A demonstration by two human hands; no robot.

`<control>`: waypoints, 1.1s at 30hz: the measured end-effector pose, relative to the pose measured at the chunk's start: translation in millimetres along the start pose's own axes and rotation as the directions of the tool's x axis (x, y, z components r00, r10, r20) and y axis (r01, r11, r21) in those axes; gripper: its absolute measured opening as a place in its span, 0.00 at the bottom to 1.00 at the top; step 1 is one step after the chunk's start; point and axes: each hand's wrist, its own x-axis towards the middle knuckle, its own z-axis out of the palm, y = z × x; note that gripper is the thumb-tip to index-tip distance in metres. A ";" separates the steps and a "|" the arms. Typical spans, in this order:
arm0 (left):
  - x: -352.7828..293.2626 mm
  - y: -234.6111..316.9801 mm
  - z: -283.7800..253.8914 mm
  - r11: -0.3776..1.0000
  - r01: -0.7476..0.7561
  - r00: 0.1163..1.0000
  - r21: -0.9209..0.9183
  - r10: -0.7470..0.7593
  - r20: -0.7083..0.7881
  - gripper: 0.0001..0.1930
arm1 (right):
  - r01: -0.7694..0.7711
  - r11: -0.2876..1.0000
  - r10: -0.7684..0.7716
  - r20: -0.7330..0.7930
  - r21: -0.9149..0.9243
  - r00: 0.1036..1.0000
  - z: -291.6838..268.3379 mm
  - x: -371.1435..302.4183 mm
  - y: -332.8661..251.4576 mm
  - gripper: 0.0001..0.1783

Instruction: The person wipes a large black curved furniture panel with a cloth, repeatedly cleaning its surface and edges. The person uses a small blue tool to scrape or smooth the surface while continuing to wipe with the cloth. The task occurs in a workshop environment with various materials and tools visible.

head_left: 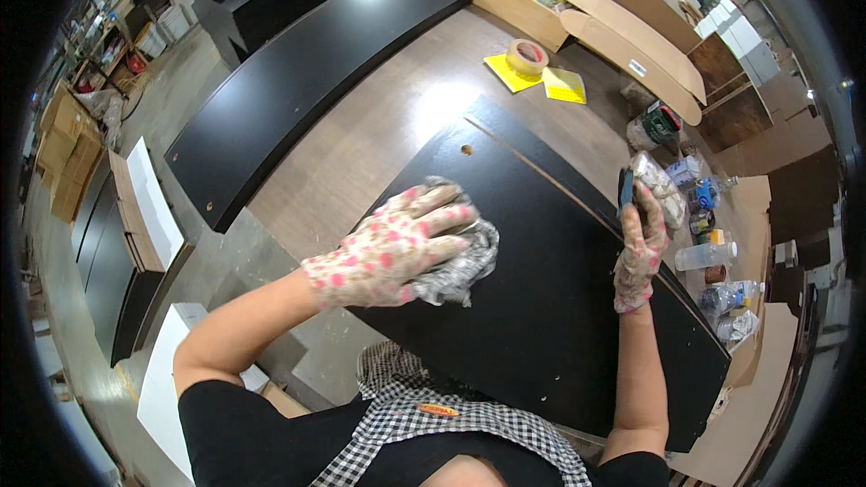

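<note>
A black panel [532, 334] with a groove along its far right side and a round hole near its far corner lies in front of me. My left hand [392, 248], in a white glove with pink spots, is closed on a crumpled grey-and-white cloth [474, 261] and presses it against the panel's left part. Over the right edge, my right hand [641, 248], gloved alike, grips a small flat dark object [626, 187] that sticks up past the fingers; its kind is not clear.
Another black board [316, 81], with a curved edge, lies on the table's far left. Tape [527, 57] and yellow cards [565, 86] are at the back. Several bottles [706, 256] line the right side, near a wooden tray [496, 0] of odds and ends. Boards [135, 252] stand at left.
</note>
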 end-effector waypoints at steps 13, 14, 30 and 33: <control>84.9 -70.2 9.7 0.961 0.239 0.944 0.139 -0.197 -0.266 0.35 | 0.049 0.946 -0.018 0.099 -0.321 0.995 -43.5 -12.1 14.3 0.30; 67.5 -65.1 8.6 0.966 0.221 0.939 0.134 -0.174 -0.296 0.36 | 0.005 0.945 0.027 0.095 -0.327 0.995 -45.5 -12.3 13.8 0.30; -48.6 -47.0 -6.2 0.864 0.410 0.733 -0.292 -0.502 -0.458 0.13 | 0.406 0.794 -0.110 0.550 -0.452 0.828 -32.5 12.7 -1.2 0.19; -28.7 -36.6 3.6 0.926 0.367 0.842 -0.088 -0.370 -0.392 0.20 | 0.487 0.788 -0.204 0.586 -0.377 0.784 15.7 31.0 -2.1 0.18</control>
